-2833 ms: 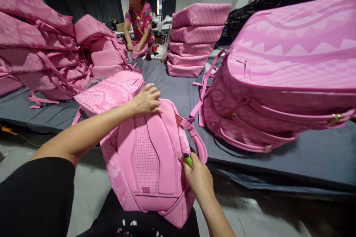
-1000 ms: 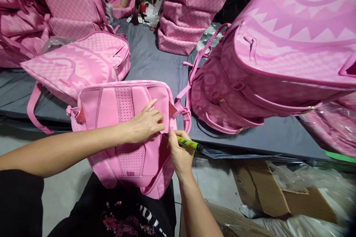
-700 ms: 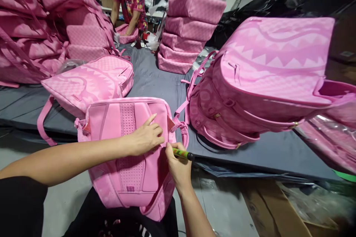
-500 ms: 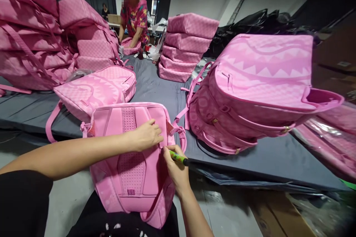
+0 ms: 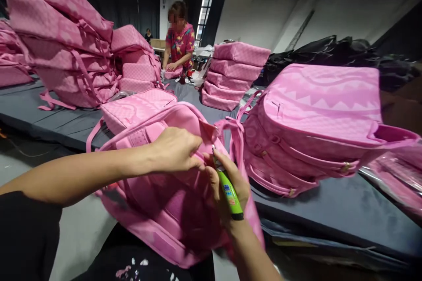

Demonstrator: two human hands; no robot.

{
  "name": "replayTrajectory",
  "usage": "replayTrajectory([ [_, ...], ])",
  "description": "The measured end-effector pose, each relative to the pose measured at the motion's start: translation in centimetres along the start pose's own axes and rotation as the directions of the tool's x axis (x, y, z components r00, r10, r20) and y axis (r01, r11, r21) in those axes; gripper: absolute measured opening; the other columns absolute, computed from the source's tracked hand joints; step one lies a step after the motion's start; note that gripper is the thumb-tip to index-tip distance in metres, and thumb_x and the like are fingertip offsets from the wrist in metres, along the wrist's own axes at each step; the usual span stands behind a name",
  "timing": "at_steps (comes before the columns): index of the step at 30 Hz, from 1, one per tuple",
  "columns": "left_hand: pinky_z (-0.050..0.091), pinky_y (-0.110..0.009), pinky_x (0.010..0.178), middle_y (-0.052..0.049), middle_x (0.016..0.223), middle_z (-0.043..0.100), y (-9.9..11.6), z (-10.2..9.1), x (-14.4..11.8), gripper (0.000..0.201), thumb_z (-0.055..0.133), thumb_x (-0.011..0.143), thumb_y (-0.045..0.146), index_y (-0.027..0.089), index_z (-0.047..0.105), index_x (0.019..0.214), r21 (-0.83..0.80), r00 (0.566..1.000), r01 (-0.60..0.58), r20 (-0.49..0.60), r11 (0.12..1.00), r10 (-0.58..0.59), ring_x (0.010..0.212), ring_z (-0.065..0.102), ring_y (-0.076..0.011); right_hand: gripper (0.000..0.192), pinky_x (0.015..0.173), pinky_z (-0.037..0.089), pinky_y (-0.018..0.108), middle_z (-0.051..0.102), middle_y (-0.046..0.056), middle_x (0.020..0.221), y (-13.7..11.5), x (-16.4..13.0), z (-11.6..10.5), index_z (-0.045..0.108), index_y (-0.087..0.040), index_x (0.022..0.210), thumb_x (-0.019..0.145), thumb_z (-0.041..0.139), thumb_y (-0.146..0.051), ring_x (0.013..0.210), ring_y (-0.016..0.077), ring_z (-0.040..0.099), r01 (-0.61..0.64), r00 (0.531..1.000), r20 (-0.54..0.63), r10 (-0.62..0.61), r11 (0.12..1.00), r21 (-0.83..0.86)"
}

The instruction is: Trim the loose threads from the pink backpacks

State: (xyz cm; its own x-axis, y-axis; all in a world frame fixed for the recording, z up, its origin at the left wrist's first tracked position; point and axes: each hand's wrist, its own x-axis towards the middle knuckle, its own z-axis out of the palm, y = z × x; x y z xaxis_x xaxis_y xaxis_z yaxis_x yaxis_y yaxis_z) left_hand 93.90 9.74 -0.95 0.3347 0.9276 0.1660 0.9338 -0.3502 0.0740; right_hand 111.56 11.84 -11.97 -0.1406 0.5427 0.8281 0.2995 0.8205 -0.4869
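The left hand is closed, pinching the upper edge of a pink backpack that is tilted up over the person's lap at the near edge of the grey-covered table. Just beside it, the right hand is curled around a green lighter, fingers touching the same edge; the small blue label on the lighter is too blurred to read. To the right lies a stack of backpacks with a jagged tooth pattern and no legible brand. Further back stand folded pink piles, and a co-worker bends over another bag.
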Motion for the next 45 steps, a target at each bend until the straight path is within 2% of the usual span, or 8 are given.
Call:
replayTrajectory([
  [4, 0.032, -0.024, 0.054, -0.004, 0.073, 0.069, -2.5, 4.0, -1.0, 0.039, 0.057, 0.088, 0.053, 0.016, 0.068, 0.084, -0.230, 0.989, 0.146, 0.010, 0.962, -0.148, 0.064, 0.062, -0.0169, 0.039, 0.081, 0.059, 0.033, 0.073, 0.005, 0.100, 2.0, 0.2, 2.2, 0.057, -0.022, 0.130, 0.091, 0.061, -0.022, 0.088, 0.0189, 0.071, 0.042, 0.991, 0.130, -0.045, 0.999, 0.025],
  [10, 0.037, -0.024, 0.057, -0.003, 0.076, 0.071, -6.3, 11.4, -1.8, 0.029, 0.057, 0.090, 0.042, 0.018, 0.066, 0.076, -0.348, 0.983, 0.100, 0.178, 0.932, -0.039, 0.068, 0.063, -0.0162, 0.025, 0.072, 0.058, 0.030, 0.071, 0.006, 0.092, 5.6, -1.8, 5.4, 0.061, -0.017, 0.118, 0.094, 0.056, -0.024, 0.081, 0.0186, 0.069, 0.116, 0.953, 0.288, -0.096, 0.992, -0.052],
  [15, 0.047, -0.033, 0.088, -0.007, 0.105, 0.070, -8.0, 9.9, -2.1, 0.017, 0.053, 0.094, 0.025, 0.020, 0.067, 0.101, -0.262, 0.988, 0.008, -0.144, 0.965, -0.047, 0.100, 0.063, -0.0208, 0.023, 0.068, 0.056, 0.030, 0.070, 0.005, 0.087, 5.6, -1.3, 6.2, 0.059, -0.018, 0.116, 0.094, 0.056, -0.023, 0.073, 0.0177, 0.066, 0.195, 0.942, 0.294, -0.164, 0.978, -0.079],
  [17, 0.041, -0.041, 0.105, -0.012, 0.133, 0.058, -8.9, 9.8, -1.3, 0.039, 0.061, 0.089, 0.023, 0.019, 0.056, 0.128, -0.202, 0.968, 0.021, -0.241, 0.979, -0.071, 0.126, 0.051, -0.0250, 0.023, 0.069, 0.055, 0.030, 0.070, 0.006, 0.089, 5.8, -1.1, 6.5, 0.059, -0.018, 0.117, 0.094, 0.056, -0.022, 0.075, 0.0178, 0.066, 0.185, 0.945, 0.288, -0.154, 0.979, -0.083],
  [24, 0.038, -0.050, 0.105, -0.020, 0.155, 0.033, -10.1, 11.4, 2.9, 0.112, 0.082, 0.070, 0.041, 0.020, 0.014, 0.155, 0.012, 0.992, 0.057, 0.114, 0.998, -0.058, 0.136, 0.040, -0.0362, 0.023, 0.072, 0.049, 0.034, 0.069, 0.005, 0.083, 4.8, -3.1, 6.7, 0.059, -0.018, 0.116, 0.094, 0.059, -0.025, 0.074, 0.0189, 0.065, 0.204, 0.934, 0.323, -0.150, 0.969, -0.140],
  [30, 0.035, -0.044, 0.107, -0.019, 0.157, 0.030, -10.3, 12.6, 2.5, 0.108, 0.076, 0.076, 0.048, 0.018, 0.010, 0.156, 0.041, 0.997, -0.039, 0.064, 0.998, 0.037, 0.138, 0.036, -0.0321, 0.031, 0.087, 0.049, 0.041, 0.069, 0.008, 0.097, 3.9, -5.5, 5.1, 0.057, -0.019, 0.121, 0.090, 0.063, -0.018, 0.092, 0.0218, 0.064, 0.170, 0.907, 0.401, -0.127, 0.983, -0.074],
  [39, 0.010, -0.070, 0.112, -0.022, 0.164, 0.004, -8.1, 13.8, 1.1, 0.138, 0.087, 0.060, 0.052, 0.021, -0.006, 0.157, 0.183, 0.999, -0.014, 0.042, 0.983, 0.007, 0.149, 0.010, -0.0404, 0.035, 0.078, 0.053, 0.040, 0.070, 0.008, 0.090, 4.6, -5.7, 5.7, 0.059, -0.020, 0.121, 0.087, 0.059, -0.014, 0.081, 0.0216, 0.065, 0.124, 0.929, 0.350, -0.119, 0.992, 0.007],
  [45, 0.027, -0.051, 0.113, -0.021, 0.162, 0.016, -8.1, 13.6, 1.2, 0.108, 0.072, 0.079, 0.037, 0.012, 0.002, 0.157, 0.157, 0.995, -0.047, 0.095, 0.987, 0.032, 0.145, 0.025, -0.0341, 0.039, 0.081, 0.056, 0.039, 0.071, 0.009, 0.099, 5.6, -5.8, 5.2, 0.058, -0.021, 0.127, 0.088, 0.059, -0.014, 0.089, 0.0220, 0.068, 0.115, 0.872, 0.479, -0.106, 0.993, 0.010],
])
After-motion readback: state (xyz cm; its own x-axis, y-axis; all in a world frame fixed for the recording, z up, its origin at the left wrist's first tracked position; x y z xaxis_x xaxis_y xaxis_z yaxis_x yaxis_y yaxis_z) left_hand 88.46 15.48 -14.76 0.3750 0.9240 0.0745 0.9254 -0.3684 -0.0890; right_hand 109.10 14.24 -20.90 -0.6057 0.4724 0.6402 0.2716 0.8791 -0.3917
